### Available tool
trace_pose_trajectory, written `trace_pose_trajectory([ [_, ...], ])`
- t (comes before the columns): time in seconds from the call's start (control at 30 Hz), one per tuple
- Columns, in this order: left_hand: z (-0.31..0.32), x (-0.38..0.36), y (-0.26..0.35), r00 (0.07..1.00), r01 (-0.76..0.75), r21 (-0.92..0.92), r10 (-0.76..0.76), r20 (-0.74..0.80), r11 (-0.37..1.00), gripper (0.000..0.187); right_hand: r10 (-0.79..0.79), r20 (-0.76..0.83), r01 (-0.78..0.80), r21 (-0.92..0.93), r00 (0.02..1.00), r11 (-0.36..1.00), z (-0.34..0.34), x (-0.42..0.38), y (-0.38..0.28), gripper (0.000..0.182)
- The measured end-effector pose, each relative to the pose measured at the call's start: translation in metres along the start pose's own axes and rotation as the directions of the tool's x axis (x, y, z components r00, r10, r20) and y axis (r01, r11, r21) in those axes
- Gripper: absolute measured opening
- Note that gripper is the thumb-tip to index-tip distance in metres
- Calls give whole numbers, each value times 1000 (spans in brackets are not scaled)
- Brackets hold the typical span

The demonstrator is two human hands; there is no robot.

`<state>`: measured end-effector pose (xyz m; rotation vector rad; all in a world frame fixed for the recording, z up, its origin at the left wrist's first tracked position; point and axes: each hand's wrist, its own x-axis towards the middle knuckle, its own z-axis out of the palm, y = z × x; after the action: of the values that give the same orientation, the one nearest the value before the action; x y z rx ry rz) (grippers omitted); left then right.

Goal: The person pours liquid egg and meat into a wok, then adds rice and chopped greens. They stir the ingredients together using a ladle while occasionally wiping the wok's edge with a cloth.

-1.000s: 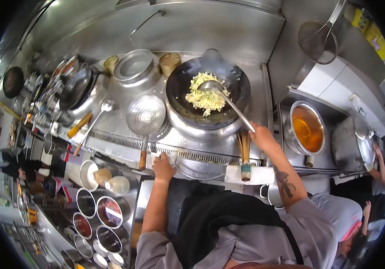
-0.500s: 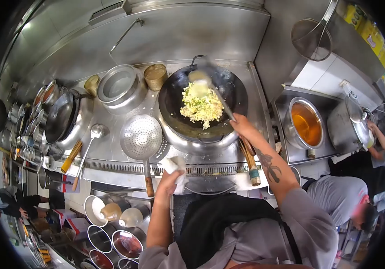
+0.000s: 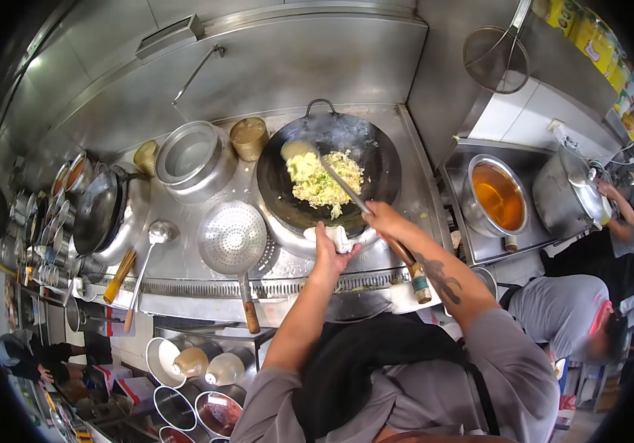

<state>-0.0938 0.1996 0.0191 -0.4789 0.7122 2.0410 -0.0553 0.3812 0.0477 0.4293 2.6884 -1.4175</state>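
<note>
In the head view, my right hand is closed round the long shaft of a ladle, whose wooden end runs back under my forearm. The ladle's bowl is tilted inside a black wok, with pale yellow food against it. Fried rice with egg and green bits lies in the wok's middle. At the wok's near rim, my left hand holds a folded white cloth, thumb up and fingers curved beneath. The cloth hides whether the fingers grip the rim itself.
Left of the wok lie a perforated strainer, a second ladle and a lidded metal pot. A bowl of amber liquid and a tall pot stand right. Another person bends nearby.
My left hand has moved right and forward with the cloth, reaching the wok's near rim. The ladle's bowl has swung left and toward me, and some food has shifted with it.
</note>
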Motion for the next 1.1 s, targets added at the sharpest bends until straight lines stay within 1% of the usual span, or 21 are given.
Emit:
trace_pose_trajectory([
  [0.07,7,-2,2,996,-60,114,67,-56,992,35,51,120,-50,-16,991,999,-26,-58,-37,21],
  [0.1,4,4,2,996,-61,114,68,-56,992,35,-211,46,215,-173,976,961,-37,-73,-11,23],
  [0.13,-5,15,1,997,-38,80,43,-60,996,26,-465,16,443,-336,885,831,-47,-83,11,25],
  [0.2,-9,21,1,998,-14,44,17,-64,999,17,-12,123,74,-519,992,851,-91,-133,-56,29],
  [0.23,-7,22,2,997,-3,45,7,-82,999,13,-8,125,73,-521,992,850,-93,-129,-53,29],
  [0.33,-10,27,-3,995,-12,75,20,-102,997,7,-12,9,15,-785,1000,619,-81,-118,-38,26],
  [0.43,-16,-10,-17,997,-61,37,63,-51,997,5,-94,43,90,-806,995,586,-58,-112,-33,28],
  [0.5,19,-92,-16,988,33,26,-28,-149,999,9,-89,68,109,-774,994,623,-75,-131,-47,32],
  [0.53,24,-108,-16,993,53,39,-48,-109,998,9,-125,78,142,-715,989,685,-84,-142,-52,34],
  [0.57,22,-101,-17,991,-25,61,33,-131,998,9,-155,95,179,-646,983,742,-87,-154,-56,37],
  [0.63,-1,-42,-3,991,-70,-57,63,-116,996,12,-103,119,154,-601,988,784,-95,-174,-71,39],
  [0.67,3,-42,-4,990,-132,33,133,-48,991,13,-69,190,168,-579,979,798,-105,-189,-80,42],
  [0.7,2,-56,-12,988,-54,5,54,-144,999,6,-58,241,190,-572,969,798,-124,-190,-90,45],
  [0.73,17,-84,-20,989,-35,46,41,-144,998,5,-73,223,193,-582,972,790,-141,-191,-95,45],
  [0.83,38,-124,-27,987,17,54,-8,-163,998,5,-12,447,202,-380,894,902,-169,-208,-81,44],
  [0.87,38,-105,-17,981,2,30,3,-194,1000,6,-154,404,324,-395,902,860,-163,-192,-44,45],
  [0.9,34,-86,-13,976,-10,11,13,-216,1000,7,-74,368,259,-484,927,836,-156,-174,-37,44],
  [0.93,13,-62,-19,989,-82,30,85,-117,996,9,-49,287,220,-602,957,768,-146,-161,-45,42],
  [0.97,-20,-51,-39,990,-78,39,82,-116,996,9,-48,279,213,-599,959,772,-132,-159,-33,42],
  [1.03,-78,-53,-79,998,-36,-56,38,43,998,6,-321,46,250,-734,946,632,-124,-142,-11,32],
  [1.1,-55,-106,-102,993,13,21,-11,-120,1000,5,-349,38,273,-705,936,655,-143,-154,-28,31],
])
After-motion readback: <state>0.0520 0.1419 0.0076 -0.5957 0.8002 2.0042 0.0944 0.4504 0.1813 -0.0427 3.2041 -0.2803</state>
